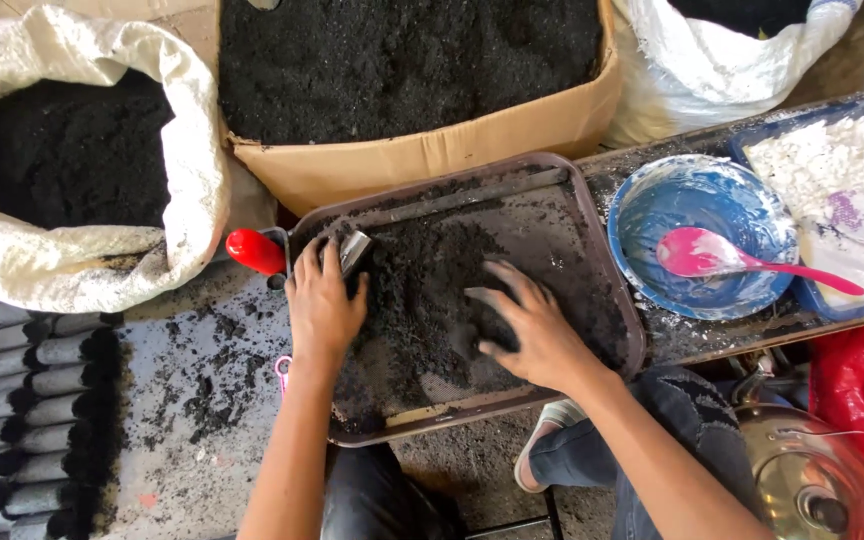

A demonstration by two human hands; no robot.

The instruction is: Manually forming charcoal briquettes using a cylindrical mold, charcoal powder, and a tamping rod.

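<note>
A brown tray (592,235) holds a heap of black powder (422,300). My left hand (324,300) rests at the tray's left side, gripping a small metal scoop (354,250) with a red handle (255,251) that sticks out over the tray's left edge. My right hand (534,330) lies on the powder in the middle of the tray, fingers spread and pressing into the heap; I cannot tell whether anything is under the palm.
A cardboard box (422,150) of black powder stands behind the tray, a white sack (187,150) of the same at left. Rows of filled tubes (22,410) lie at lower left. A blue bowl (652,210) with a pink spoon (742,260) sits right, near a tray of white powder (832,160). A kettle (812,480) stands at lower right.
</note>
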